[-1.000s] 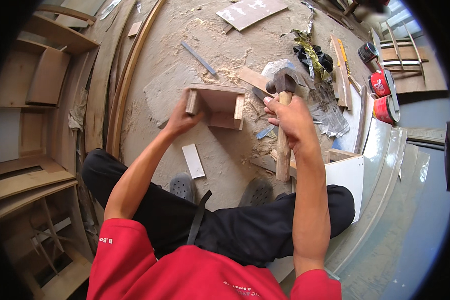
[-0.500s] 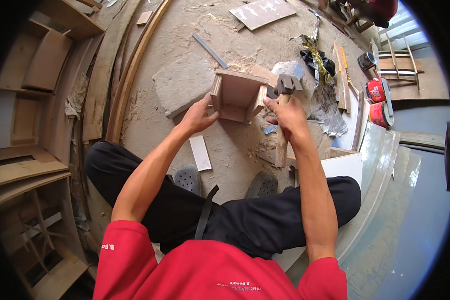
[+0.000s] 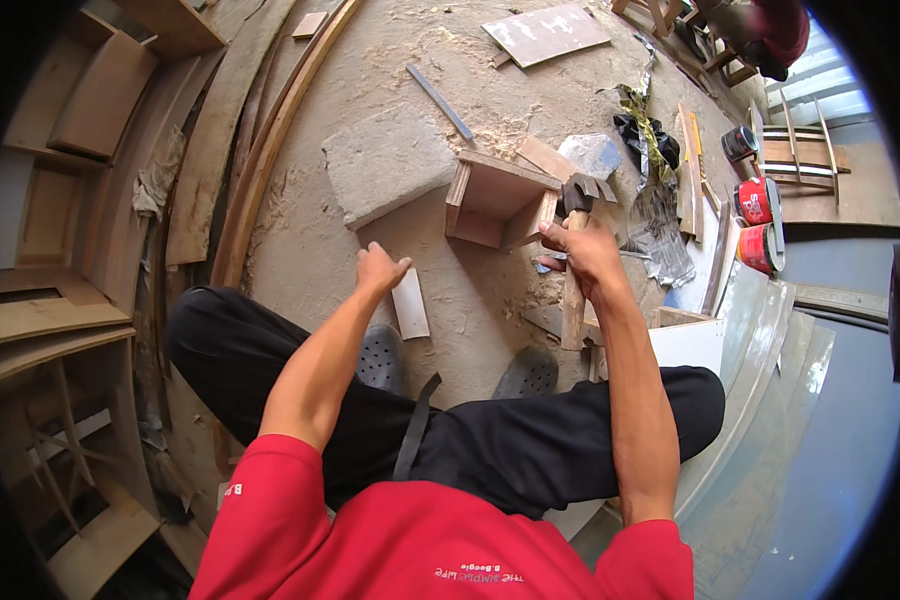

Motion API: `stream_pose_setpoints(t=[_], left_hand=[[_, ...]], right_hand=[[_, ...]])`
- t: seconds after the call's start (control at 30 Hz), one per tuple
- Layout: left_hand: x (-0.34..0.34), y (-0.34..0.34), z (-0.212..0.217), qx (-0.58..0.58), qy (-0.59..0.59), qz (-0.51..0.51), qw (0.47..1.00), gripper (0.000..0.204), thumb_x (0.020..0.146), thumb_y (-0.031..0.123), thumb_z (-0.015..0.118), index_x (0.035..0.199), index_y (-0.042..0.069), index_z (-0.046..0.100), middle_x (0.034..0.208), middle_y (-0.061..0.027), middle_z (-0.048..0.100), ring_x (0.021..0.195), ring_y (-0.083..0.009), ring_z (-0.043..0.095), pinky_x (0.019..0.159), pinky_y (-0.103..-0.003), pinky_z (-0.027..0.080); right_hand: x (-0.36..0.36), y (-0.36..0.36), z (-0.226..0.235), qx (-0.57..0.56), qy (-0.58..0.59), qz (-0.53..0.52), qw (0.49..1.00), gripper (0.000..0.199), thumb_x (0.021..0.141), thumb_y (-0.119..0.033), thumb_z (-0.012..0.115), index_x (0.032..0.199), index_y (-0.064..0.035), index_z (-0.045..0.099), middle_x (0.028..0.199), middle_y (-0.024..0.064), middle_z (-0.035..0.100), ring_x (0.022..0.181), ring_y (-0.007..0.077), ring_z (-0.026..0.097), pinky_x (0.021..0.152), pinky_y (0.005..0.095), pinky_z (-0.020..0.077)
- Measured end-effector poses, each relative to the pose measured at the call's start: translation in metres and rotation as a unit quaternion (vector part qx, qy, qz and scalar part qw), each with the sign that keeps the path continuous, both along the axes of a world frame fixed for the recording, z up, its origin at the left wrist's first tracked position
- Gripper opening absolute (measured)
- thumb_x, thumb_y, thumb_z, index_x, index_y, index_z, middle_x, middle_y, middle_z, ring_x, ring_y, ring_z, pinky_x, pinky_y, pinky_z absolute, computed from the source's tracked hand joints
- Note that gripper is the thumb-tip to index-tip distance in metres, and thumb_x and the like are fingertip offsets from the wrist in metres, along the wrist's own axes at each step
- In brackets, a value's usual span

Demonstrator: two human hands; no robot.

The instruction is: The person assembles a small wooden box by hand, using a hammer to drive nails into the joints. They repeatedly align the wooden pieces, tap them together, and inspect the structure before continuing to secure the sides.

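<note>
At the frame's upper centre an open, small brown wooden box (image 3: 498,200) lies on the sawdust-strewn floor (image 3: 390,90) as the right hand (image 3: 582,252) wraps its fingers around a wooden-handled hammer (image 3: 574,200) beside it, ready to strike, while the left hand (image 3: 380,268) hovers loosely spread and empty above a pale flat wood offcut (image 3: 410,304).

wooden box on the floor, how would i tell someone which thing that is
Start at the sawdust-covered floor in front of the seated person's knees. Just beyond the right hand, which grips a hammer, sits the small wooden box. It is the only open-sided, assembled piece there; its neighbours are flat: a grey slab to its left and loose strips of wood.
</note>
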State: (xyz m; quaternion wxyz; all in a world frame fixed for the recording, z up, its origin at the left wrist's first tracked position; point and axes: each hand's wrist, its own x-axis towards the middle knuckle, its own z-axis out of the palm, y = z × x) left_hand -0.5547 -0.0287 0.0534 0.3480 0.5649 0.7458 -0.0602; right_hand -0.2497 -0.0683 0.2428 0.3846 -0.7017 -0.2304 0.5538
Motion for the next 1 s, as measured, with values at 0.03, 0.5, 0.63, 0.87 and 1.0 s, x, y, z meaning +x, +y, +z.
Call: stream_pose_setpoints(t=[0.03,0.5,0.63,0.87,1.0], left_hand=[[0.004,-0.013,-0.005,0.002,0.003,0.019,1.000,0.090,0.077,0.049,0.083,0.134,-0.008,0.043,0.132,-0.0312,0.054,0.120,-0.0448,0.058,0.102,-0.047,0.050],[0.004,-0.025,-0.023,0.048,-0.081,-0.068,0.993,0.062,0.071,0.030,0.091,0.113,-0.003,0.058,0.110,-0.0245,0.064,0.108,-0.0410,0.065,0.094,-0.045,0.056],[0.003,0.000,0.014,-0.056,-0.225,0.012,0.973,0.044,0.077,0.014,0.086,0.111,-0.007,0.068,0.096,-0.0205,0.073,0.090,-0.0310,0.073,0.077,-0.037,0.063],[-0.017,0.045,0.199,-0.070,-0.335,-0.009,0.940,0.044,0.086,0.010,0.078,0.124,-0.009,0.064,0.105,-0.0162,0.074,0.090,-0.0193,0.072,0.073,-0.031,0.060],[-0.012,0.046,0.248,0.030,-0.394,-0.026,0.918,0.042,0.088,0.012,0.078,0.125,-0.003,0.064,0.111,-0.0114,0.071,0.091,-0.0156,0.070,0.074,-0.030,0.060]], right_hand=[[0.000,-0.001,0.000,0.009,-0.008,0.001,1.000,0.019,0.088,-0.011,0.076,0.100,-0.0009,0.065,0.094,0.0038,0.063,0.083,0.0146,0.065,0.061,0.0302,0.0604],[-0.002,-0.002,-0.003,0.016,-0.026,0.013,0.999,0.022,0.089,-0.013,0.076,0.101,0.0035,0.067,0.091,0.0053,0.065,0.077,0.0135,0.064,0.058,0.0284,0.0608],[-0.003,-0.005,-0.001,0.015,-0.016,0.015,1.000,0.022,0.089,-0.014,0.076,0.100,0.0033,0.067,0.091,0.0051,0.066,0.078,0.0133,0.065,0.059,0.0281,0.0611],[0.002,-0.004,0.000,0.006,0.004,0.012,1.000,0.024,0.089,-0.015,0.076,0.104,0.0023,0.068,0.092,0.0053,0.067,0.078,0.0133,0.065,0.061,0.0288,0.0616],[-0.001,-0.002,-0.001,0.008,0.020,0.027,0.999,0.025,0.090,-0.016,0.076,0.106,0.0013,0.067,0.095,0.0052,0.067,0.081,0.0147,0.066,0.063,0.0283,0.0607]])
